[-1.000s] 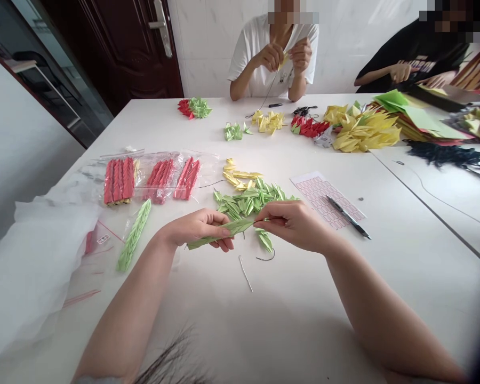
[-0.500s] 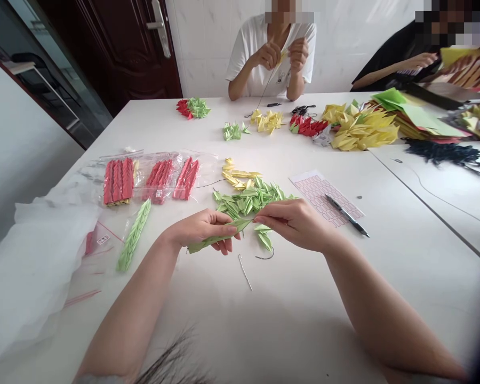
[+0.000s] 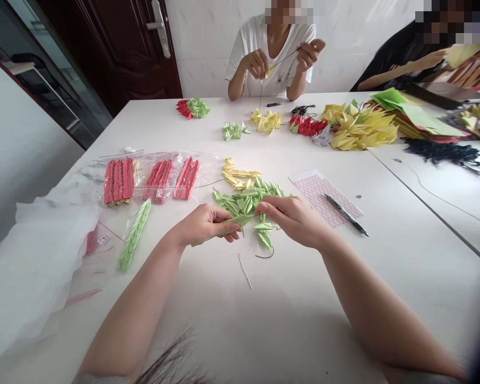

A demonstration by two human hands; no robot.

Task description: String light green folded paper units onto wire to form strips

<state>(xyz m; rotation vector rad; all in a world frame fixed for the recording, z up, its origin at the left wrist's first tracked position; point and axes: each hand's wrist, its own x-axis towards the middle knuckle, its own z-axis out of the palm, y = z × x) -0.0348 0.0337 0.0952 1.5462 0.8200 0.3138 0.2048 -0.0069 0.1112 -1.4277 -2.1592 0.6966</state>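
My left hand (image 3: pixel 208 225) is closed around a green folded paper strip (image 3: pixel 242 219), whose tip points right. Beside that tip, the fingertips of my right hand (image 3: pixel 292 216) are pinched on a thin dark thread (image 3: pixel 260 214). Behind both hands lies a pile of green folded paper pieces (image 3: pixel 246 201), with yellow pieces (image 3: pixel 240 176) beyond it. A few green pieces (image 3: pixel 264 237) and a curved dark thread end (image 3: pixel 267 256) lie below the gap between my hands. Nearer to me a thin metal wire tool (image 3: pixel 245 271) rests on the white table (image 3: pixel 240 330).
Bagged red paper strips (image 3: pixel 119 181) and a green strip (image 3: pixel 134 234) lie left, near white sheeting (image 3: pixel 28 266). A pen (image 3: pixel 346 214) crosses a label sheet (image 3: pixel 316 192) at right. Across the table, a person's hands (image 3: pixel 256 64) hold thread; another person handles paper (image 3: pixel 464 53).
My left hand and the green strip have tilted slightly, and my right fingertips have shifted a little up and right from its tip. The person opposite has moved their hands apart.
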